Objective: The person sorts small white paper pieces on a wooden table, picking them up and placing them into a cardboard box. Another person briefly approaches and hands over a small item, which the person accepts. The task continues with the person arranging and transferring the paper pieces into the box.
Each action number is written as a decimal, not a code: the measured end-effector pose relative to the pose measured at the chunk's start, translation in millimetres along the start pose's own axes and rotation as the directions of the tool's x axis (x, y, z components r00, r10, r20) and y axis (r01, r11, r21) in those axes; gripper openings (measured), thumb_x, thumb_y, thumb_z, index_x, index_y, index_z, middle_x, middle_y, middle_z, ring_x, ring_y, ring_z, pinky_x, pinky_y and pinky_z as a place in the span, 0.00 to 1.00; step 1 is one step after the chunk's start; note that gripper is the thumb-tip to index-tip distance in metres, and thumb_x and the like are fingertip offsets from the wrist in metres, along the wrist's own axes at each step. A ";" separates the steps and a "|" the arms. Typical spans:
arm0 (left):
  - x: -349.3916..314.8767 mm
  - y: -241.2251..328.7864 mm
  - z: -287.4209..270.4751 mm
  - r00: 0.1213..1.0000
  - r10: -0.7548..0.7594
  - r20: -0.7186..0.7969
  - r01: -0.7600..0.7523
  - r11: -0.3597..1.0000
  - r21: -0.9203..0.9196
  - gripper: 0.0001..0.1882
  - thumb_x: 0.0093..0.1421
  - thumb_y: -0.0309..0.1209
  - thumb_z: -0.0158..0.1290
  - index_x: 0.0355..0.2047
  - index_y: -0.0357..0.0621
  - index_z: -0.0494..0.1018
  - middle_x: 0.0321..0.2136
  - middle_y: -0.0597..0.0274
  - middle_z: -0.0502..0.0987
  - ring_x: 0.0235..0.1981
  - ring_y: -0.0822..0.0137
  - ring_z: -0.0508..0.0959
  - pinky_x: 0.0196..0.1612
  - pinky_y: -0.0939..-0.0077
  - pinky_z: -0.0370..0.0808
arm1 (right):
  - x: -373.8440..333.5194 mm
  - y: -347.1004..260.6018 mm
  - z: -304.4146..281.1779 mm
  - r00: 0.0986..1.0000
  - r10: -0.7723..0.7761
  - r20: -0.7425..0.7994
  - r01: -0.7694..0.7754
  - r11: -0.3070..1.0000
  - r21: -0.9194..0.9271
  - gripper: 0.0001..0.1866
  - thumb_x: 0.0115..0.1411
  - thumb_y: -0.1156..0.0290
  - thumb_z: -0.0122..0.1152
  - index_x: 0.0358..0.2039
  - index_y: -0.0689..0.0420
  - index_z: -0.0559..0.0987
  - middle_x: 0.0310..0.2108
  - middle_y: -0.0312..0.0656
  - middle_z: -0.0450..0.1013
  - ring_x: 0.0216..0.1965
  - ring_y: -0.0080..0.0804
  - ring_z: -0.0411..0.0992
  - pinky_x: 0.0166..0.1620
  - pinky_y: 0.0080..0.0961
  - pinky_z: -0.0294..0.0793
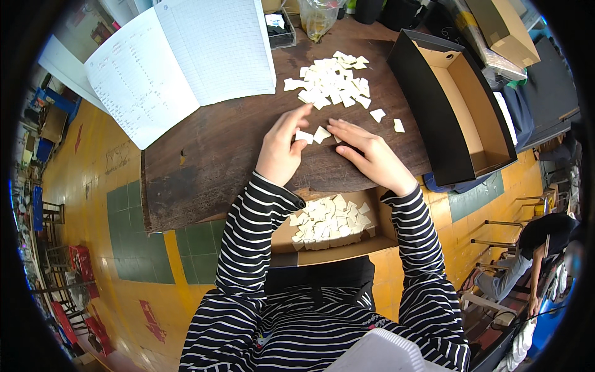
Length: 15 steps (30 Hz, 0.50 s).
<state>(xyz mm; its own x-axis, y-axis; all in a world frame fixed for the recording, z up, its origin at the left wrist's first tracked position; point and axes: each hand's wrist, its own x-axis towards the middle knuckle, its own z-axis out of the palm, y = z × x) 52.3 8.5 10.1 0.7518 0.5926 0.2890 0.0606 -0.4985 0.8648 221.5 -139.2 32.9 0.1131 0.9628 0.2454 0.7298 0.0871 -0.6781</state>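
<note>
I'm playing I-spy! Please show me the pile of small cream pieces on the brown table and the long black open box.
Pile of small cream pieces [333,80]: head view, middle of the pile.
Long black open box [425,105]: head view, outer side wall.

A heap of pieces [331,80] lay at the far side of the table [204,170]. Before this heap, a few pieces [321,134] lay between the left hand [282,149] and the right hand [370,152]. To the left of the heap was a notebook [217,49], and to the right a box [427,105]. Behind it, a tray [282,32] was beside a bag [318,17]. At the near edge, between the forearms [245,232], a second box [338,255] contained more pieces [331,220].
</note>
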 end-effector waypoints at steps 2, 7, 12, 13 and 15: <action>1.0 -5.8 -0.7 0.995 0.055 -0.082 -0.044 0.990 0.131 0.35 0.57 0.14 0.56 0.64 0.48 0.65 0.62 0.55 0.70 0.63 0.54 0.70 0.64 0.57 0.69 | 7.4 0.8 5.6 0.998 -0.065 0.008 0.065 0.994 -0.091 0.23 0.66 0.68 0.57 0.61 0.59 0.73 0.64 0.49 0.67 0.68 0.45 0.62 0.68 0.38 0.62; 16.4 -20.7 3.7 0.997 0.029 0.068 -0.061 0.833 0.549 0.30 0.69 0.27 0.45 0.70 0.54 0.57 0.72 0.59 0.54 0.73 0.54 0.52 0.73 0.45 0.45 | 2.3 -4.7 16.9 0.939 -0.244 0.240 0.292 0.938 -0.187 0.26 0.67 0.58 0.56 0.62 0.57 0.72 0.66 0.44 0.65 0.69 0.40 0.61 0.70 0.40 0.58; 27.4 -24.2 1.8 0.964 0.013 0.265 -0.178 0.771 0.612 0.28 0.69 0.25 0.40 0.70 0.54 0.59 0.72 0.67 0.54 0.73 0.55 0.52 0.73 0.44 0.44 | -46.6 -29.1 8.6 0.907 -0.246 0.341 0.288 0.954 -0.079 0.26 0.63 0.62 0.63 0.60 0.55 0.75 0.64 0.42 0.69 0.67 0.39 0.64 0.70 0.45 0.60; 27.8 -23.6 1.6 0.956 0.021 0.294 -0.207 0.756 0.621 0.28 0.68 0.24 0.41 0.69 0.54 0.60 0.72 0.67 0.55 0.73 0.55 0.52 0.73 0.44 0.45 | -53.2 -32.8 5.2 0.900 -0.246 0.359 0.267 0.964 -0.007 0.24 0.62 0.63 0.63 0.58 0.56 0.77 0.62 0.43 0.70 0.66 0.41 0.65 0.69 0.44 0.62; 25.3 -21.7 2.2 0.955 0.064 0.289 -0.220 0.808 0.547 0.29 0.64 0.19 0.42 0.66 0.52 0.65 0.71 0.68 0.58 0.72 0.52 0.55 0.73 0.45 0.46 | -62.6 -39.4 -2.1 0.889 -0.244 0.387 0.210 0.969 0.131 0.22 0.62 0.63 0.63 0.55 0.57 0.80 0.59 0.45 0.74 0.63 0.43 0.68 0.67 0.43 0.64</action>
<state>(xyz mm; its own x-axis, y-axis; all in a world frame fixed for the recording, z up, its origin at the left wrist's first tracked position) 71.4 32.9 -2.3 0.9119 0.3511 0.2127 0.2426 -0.8788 0.4108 187.1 -203.4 45.6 -0.3387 0.9337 0.1158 0.6428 0.3196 -0.6962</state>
